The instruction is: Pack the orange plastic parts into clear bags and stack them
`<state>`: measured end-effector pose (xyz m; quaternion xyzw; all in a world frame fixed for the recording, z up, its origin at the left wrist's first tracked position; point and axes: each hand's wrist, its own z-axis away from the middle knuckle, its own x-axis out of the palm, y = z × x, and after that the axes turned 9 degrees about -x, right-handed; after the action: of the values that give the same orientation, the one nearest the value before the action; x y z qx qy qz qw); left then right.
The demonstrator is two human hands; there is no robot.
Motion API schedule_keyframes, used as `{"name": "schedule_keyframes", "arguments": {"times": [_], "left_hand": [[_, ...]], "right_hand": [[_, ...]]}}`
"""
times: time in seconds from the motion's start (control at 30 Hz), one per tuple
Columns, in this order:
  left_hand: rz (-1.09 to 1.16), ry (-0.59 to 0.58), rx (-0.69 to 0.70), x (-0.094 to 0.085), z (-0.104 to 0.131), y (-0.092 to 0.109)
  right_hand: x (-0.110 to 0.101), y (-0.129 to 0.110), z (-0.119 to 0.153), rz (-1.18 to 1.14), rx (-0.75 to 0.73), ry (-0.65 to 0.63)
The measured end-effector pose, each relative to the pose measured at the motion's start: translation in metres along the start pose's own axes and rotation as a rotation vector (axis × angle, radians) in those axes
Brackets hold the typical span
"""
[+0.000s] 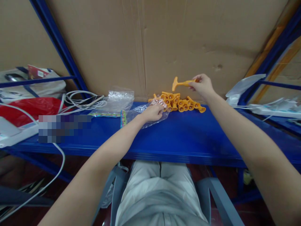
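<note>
Pinching orange piece (182, 83), right hand (202, 86).

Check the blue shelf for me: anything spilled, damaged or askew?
Nothing looks damaged. The orange plastic pieces lie in a loose heap, and white cables sprawl tangled at left. Right hand holds one orange piece; left hand grips a clear bag.

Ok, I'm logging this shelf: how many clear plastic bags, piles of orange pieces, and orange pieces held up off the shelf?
Clear plastic bags: 2
Piles of orange pieces: 1
Orange piece in right hand: 1
Total: 4
</note>
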<state>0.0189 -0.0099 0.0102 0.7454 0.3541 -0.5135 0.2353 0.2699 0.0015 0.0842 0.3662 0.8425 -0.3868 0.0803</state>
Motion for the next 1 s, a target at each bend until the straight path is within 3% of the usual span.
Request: {"name": "schedule_keyframes", "arguments": {"times": [0.1, 0.23, 0.43, 0.73, 0.9, 1.0], "left_hand": [[0.056, 0.059, 0.079, 0.003, -0.003, -0.006], [0.108, 0.109, 0.126, 0.006, -0.006, -0.016], [0.139, 0.197, 0.108, 0.008, -0.007, -0.022], [0.185, 0.221, 0.185, 0.005, -0.005, -0.010], [0.212, 0.231, 0.208, 0.008, -0.006, -0.006], [0.230, 0.247, 0.206, 0.010, -0.005, -0.004]], "right_hand": [[0.012, -0.003, 0.031, -0.244, 0.053, -0.071], [0.024, -0.008, 0.064, -0.462, 0.267, -0.148], [0.028, -0.006, 0.075, -0.522, 0.384, -0.304], [0.027, -0.015, 0.088, -0.588, 0.392, -0.462], [0.033, -0.017, 0.093, -0.652, 0.295, -0.537], [0.037, -0.013, 0.092, -0.576, 0.187, -0.541]]}}
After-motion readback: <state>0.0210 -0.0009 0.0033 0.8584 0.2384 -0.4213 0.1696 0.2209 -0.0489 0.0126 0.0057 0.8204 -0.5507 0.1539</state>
